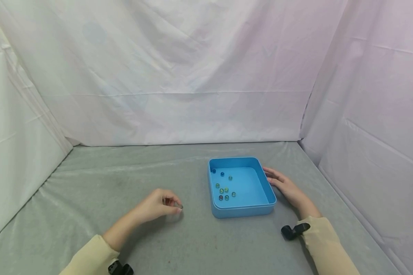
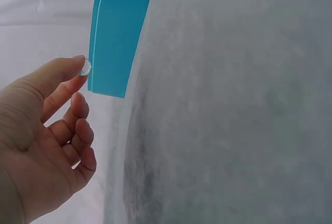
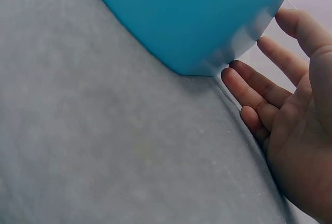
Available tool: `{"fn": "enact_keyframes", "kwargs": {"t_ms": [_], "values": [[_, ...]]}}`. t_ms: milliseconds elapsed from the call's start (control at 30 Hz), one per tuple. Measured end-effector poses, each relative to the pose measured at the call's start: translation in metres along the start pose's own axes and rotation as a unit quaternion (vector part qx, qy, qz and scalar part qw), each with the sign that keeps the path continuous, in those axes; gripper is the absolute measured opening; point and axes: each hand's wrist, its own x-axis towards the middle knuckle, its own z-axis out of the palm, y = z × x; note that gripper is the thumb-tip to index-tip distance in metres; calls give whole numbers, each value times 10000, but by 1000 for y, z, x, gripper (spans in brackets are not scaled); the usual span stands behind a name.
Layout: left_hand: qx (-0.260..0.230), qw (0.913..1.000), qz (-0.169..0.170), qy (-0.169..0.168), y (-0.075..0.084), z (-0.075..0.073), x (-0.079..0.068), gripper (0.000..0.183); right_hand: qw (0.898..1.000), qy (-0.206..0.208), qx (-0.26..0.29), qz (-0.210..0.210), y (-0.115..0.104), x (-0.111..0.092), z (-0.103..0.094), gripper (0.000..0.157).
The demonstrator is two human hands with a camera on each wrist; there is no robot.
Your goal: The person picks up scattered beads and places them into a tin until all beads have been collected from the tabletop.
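Note:
Between thumb and forefinger my left hand point(image 1: 159, 204) pinches a clear glass marble point(image 2: 86, 68), held above the cloth to the left of a blue box point(image 1: 243, 211). The other fingers of that hand are loosely curled. The shallow box has no lid on and holds several glass marbles point(image 1: 226, 190), mostly greenish with a few dark blue ones, gathered in its left half. My right hand point(image 1: 289, 191) rests against the box's right side, its fingertips point(image 3: 263, 41) touching the outer wall and its fingers fairly straight.
A grey cloth point(image 1: 99, 183) covers the table under the box. White curtains point(image 1: 179, 76) hang behind the table and at both sides. Each sleeve carries a small black camera, one near the right wrist point(image 1: 296, 230).

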Motion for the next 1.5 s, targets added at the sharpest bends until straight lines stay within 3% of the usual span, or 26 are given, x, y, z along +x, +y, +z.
{"fn": "enact_keyframes", "kwargs": {"t_ms": [700,1233,1500], "values": [[-161,9993,95,323,13,1,15,11,9998,-55,60,-168,-1,-2,0,55],[-234,9973,66,698,24,8,42,9,10000,-43,37,-71,-1,-1,0,57],[-513,9948,85,878,29,15,59,13,9999,-63,45,-88,-1,-1,0,57]]}}
